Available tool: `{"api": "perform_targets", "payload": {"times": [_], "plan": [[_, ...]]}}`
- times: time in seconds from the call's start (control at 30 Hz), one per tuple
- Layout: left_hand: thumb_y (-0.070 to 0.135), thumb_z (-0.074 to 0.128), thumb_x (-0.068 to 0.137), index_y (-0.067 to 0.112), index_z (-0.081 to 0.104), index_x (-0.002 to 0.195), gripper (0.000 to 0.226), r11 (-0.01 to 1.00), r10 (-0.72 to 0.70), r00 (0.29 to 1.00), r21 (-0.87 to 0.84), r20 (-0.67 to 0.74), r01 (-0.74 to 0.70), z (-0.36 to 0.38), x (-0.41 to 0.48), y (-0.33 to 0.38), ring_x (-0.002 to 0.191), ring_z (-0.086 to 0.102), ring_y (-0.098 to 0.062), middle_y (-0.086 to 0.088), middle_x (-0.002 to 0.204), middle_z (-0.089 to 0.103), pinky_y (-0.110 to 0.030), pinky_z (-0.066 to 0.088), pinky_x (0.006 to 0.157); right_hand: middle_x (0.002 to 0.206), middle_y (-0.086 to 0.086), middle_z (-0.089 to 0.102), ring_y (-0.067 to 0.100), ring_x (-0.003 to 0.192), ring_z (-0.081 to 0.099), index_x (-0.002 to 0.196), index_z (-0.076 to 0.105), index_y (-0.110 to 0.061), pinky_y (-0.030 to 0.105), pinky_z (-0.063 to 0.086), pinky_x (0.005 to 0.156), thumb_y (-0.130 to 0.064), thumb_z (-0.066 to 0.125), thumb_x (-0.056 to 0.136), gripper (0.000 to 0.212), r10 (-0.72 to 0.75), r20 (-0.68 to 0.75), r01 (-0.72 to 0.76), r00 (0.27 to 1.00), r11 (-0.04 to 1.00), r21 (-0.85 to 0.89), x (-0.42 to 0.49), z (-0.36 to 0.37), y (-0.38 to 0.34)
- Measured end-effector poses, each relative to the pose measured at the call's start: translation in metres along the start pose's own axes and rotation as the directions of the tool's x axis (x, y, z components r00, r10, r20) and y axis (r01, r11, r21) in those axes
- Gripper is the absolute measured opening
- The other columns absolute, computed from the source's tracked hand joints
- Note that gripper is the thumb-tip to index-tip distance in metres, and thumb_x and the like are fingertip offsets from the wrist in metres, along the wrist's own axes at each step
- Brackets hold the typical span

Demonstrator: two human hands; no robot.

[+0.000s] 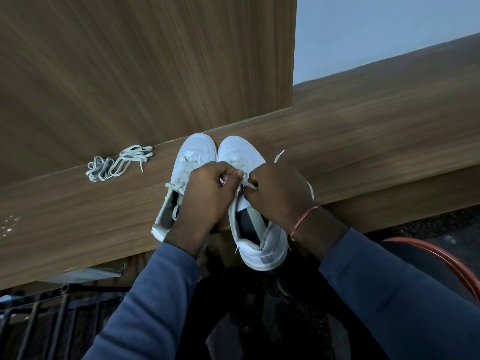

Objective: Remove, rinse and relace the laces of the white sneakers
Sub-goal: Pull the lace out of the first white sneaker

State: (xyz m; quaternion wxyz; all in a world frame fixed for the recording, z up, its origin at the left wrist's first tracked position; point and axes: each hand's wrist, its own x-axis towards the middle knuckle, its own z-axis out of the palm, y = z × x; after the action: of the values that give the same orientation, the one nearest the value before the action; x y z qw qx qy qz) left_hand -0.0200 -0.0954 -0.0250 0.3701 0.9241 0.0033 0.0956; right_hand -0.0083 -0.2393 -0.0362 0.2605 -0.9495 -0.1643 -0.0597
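Two white sneakers stand side by side on a wooden shelf (337, 141), toes pointing away from me. The left sneaker (192, 157) still has a lace through its eyelets. The right sneaker (259, 240) overhangs the shelf's front edge with its heel. My left hand (205, 193) and my right hand (280, 193) meet over the right sneaker's tongue, and both pinch its pale lace (246, 184). One lace end (279, 155) sticks out to the right past my right hand. A loose bundled lace (117, 163) lies on the shelf to the left.
A tall wooden panel (145, 68) rises right behind the sneakers. Below the shelf lie a dark metal rack (41, 313) at the left and an orange hose (446, 263) at the right. The floor under me is dark.
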Motion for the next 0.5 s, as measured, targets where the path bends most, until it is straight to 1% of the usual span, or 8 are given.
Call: {"api": "perform_targets", "payload": {"times": [0.1,0.2,0.27,0.3,0.33,0.37,0.4,0.5], "plan": [[0.024,0.057,0.095,0.013,0.066,0.083,0.019,0.882,-0.179,0.984,-0.445,-0.010,0.156,0.008,-0.003,0.013,0.095,0.065,-0.009,0.003,0.098,0.071,-0.027,0.049,0.088,0.057,-0.003,0.043,0.025,0.065,0.054,0.060,0.046,-0.017,0.030,0.036,0.058,-0.033,0.058,0.087,0.034,0.022,-0.002,-0.022,1.000,1.000,0.005,0.000,0.000,0.002],[0.020,0.049,0.097,0.011,0.054,0.080,0.020,0.091,-0.269,0.933,-0.959,0.237,0.269,-0.005,0.002,0.024,0.071,0.068,-0.015,-0.001,0.074,0.067,-0.034,0.057,0.084,0.060,-0.001,0.052,0.027,0.066,0.057,0.062,0.055,-0.015,0.034,0.045,0.059,-0.032,0.060,0.085,0.029,0.047,0.016,-0.048,0.999,0.997,0.058,0.000,0.000,0.002],[0.022,0.051,0.092,0.016,0.048,0.076,0.018,-0.155,-0.273,0.929,-0.964,0.250,0.214,-0.020,0.004,0.018,0.049,0.049,-0.005,0.004,0.061,0.052,-0.023,0.054,0.061,0.056,0.000,0.048,0.027,0.063,0.057,0.059,0.052,-0.015,0.034,0.044,0.056,-0.030,0.059,0.083,0.030,0.042,0.009,-0.042,0.999,0.996,0.076,0.000,0.001,0.002],[0.024,0.053,0.092,0.017,0.049,0.076,0.018,-0.046,-0.300,0.930,-0.977,0.213,0.209,-0.025,0.005,0.012,0.045,0.040,-0.004,0.005,0.060,0.048,-0.019,0.044,0.050,0.054,-0.001,0.044,0.026,0.061,0.055,0.057,0.048,-0.015,0.033,0.042,0.055,-0.029,0.059,0.083,0.032,0.036,0.006,-0.036,0.999,0.997,0.070,0.000,0.002,0.002],[0.025,0.057,0.092,0.017,0.051,0.077,0.018,0.235,-0.310,0.942,-0.950,0.128,0.206,-0.028,0.003,0.006,0.046,0.037,-0.004,0.004,0.060,0.047,-0.019,0.037,0.047,0.053,-0.001,0.043,0.026,0.060,0.054,0.056,0.046,-0.015,0.032,0.040,0.054,-0.028,0.059,0.083,0.033,0.031,0.007,-0.031,0.999,0.998,0.061,0.000,0.003,0.002],[0.026,0.062,0.090,0.019,0.056,0.080,0.014,0.590,-0.265,0.964,-0.785,0.030,0.187,-0.028,0.001,0.001,0.047,0.040,-0.004,0.003,0.062,0.049,-0.019,0.036,0.049,0.053,-0.001,0.043,0.025,0.059,0.054,0.057,0.045,-0.015,0.031,0.039,0.054,-0.028,0.058,0.083,0.032,0.028,0.006,-0.028,1.000,0.998,0.053,0.001,0.004,0.003],[0.026,0.068,0.088,0.022,0.061,0.088,0.008,0.827,-0.183,0.983,-0.542,-0.009,0.149,-0.025,-0.001,-0.003,0.050,0.045,-0.002,0.003,0.066,0.054,-0.017,0.039,0.053,0.054,-0.001,0.043,0.025,0.060,0.054,0.057,0.045,-0.016,0.030,0.038,0.054,-0.029,0.058,0.084,0.032,0.027,0.002,-0.027,1.000,0.999,0.046,0.001,0.005,0.003],[0.026,0.071,0.085,0.027,0.067,0.105,0.021,0.996,-0.025,0.994,-0.083,0.102,0.034,-0.008,-0.003,-0.007,0.054,0.051,0.002,0.007,0.074,0.063,-0.013,0.038,0.060,0.055,-0.004,0.038,0.022,0.062,0.050,0.059,0.041,-0.020,0.029,0.034,0.057,-0.034,0.056,0.088,0.036,0.021,-0.006,-0.021,1.000,1.000,0.006,0.002,0.007,0.004]]}}
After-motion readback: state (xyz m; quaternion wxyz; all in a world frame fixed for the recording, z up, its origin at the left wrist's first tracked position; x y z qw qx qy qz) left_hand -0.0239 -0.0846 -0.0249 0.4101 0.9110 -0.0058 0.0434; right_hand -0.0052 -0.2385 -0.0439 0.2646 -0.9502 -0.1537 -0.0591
